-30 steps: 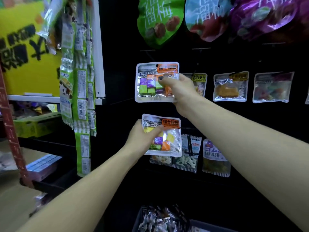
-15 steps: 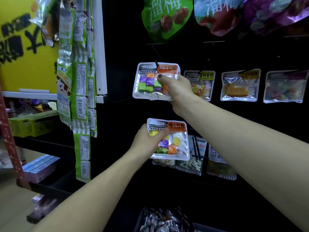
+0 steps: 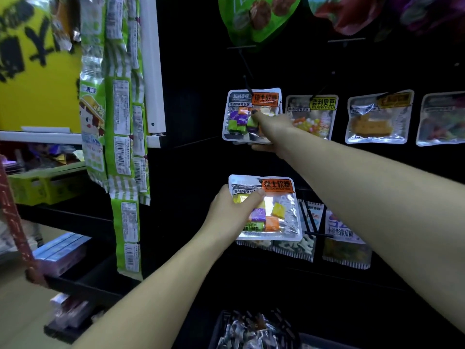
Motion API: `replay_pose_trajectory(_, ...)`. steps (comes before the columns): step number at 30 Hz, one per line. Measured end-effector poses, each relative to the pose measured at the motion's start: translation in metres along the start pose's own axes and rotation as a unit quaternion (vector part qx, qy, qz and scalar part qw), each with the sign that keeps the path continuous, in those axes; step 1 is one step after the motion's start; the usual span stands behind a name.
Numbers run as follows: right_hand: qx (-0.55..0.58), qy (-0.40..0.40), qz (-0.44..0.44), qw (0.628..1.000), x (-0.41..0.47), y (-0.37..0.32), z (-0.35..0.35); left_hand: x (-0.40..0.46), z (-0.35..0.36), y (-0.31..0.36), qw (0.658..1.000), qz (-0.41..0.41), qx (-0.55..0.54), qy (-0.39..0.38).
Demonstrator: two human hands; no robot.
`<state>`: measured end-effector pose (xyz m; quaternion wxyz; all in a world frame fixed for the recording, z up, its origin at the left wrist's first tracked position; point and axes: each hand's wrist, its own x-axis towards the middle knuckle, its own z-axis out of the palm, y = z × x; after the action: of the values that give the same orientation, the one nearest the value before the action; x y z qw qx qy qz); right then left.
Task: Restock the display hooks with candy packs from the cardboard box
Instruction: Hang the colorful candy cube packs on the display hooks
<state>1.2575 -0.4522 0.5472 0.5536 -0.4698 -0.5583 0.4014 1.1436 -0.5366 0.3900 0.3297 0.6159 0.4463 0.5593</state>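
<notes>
The right hand [image 3: 273,129] hides the lower right corner of the upper candy pack [image 3: 247,114], so its grip there is unclear. The green bag [image 3: 254,18] above is cropped at the top. The dark bin [image 3: 251,331] at the bottom runs off the frame, its wrapped contents perhaps sweets, too blurred to name.

Right hand [image 3: 273,129] pinches a candy pack [image 3: 247,114] up at the black hook [image 3: 247,84]. Below that hook, the left hand [image 3: 231,212] grips a second candy pack [image 3: 274,210], with a yellow-label pack [image 3: 312,117] just right of the hook.
</notes>
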Motion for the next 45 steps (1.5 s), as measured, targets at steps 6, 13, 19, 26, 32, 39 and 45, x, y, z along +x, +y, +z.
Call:
replay_pose_trajectory(6,-0.055,-0.001,0.030,0.998,-0.011,0.008,-0.010,-0.001,-0.004,0.010,0.999,-0.011,-0.041,0.026)
replay_pose_trajectory(13,-0.167,-0.040,0.041,0.984,-0.063,0.019,-0.048,-0.006,-0.021,0.035,0.994,-0.025,-0.065,0.079)
replay_pose_trajectory(19,-0.154,-0.234,0.068,0.958,-0.111,0.023,-0.067,-0.006,-0.025,0.062,0.990,-0.030,-0.033,0.132)
replay_pose_trajectory(26,-0.083,-0.204,-0.008,0.975,-0.117,0.023,-0.064,-0.002,-0.026,0.079,0.989,-0.028,-0.034,0.144)
replay_pose_trajectory(32,-0.026,-0.137,-0.063,0.988,-0.110,0.020,-0.044,0.001,-0.031,0.086,0.983,-0.047,-0.053,0.171)
replay_pose_trajectory(39,-0.005,-0.072,-0.098,0.993,-0.111,0.013,-0.038,0.000,-0.039,0.085,0.983,-0.021,-0.050,0.175)
replay_pose_trajectory(45,0.017,0.006,-0.119,0.993,-0.106,0.003,-0.044,0.004,-0.043,0.076,0.980,-0.061,-0.022,0.190)
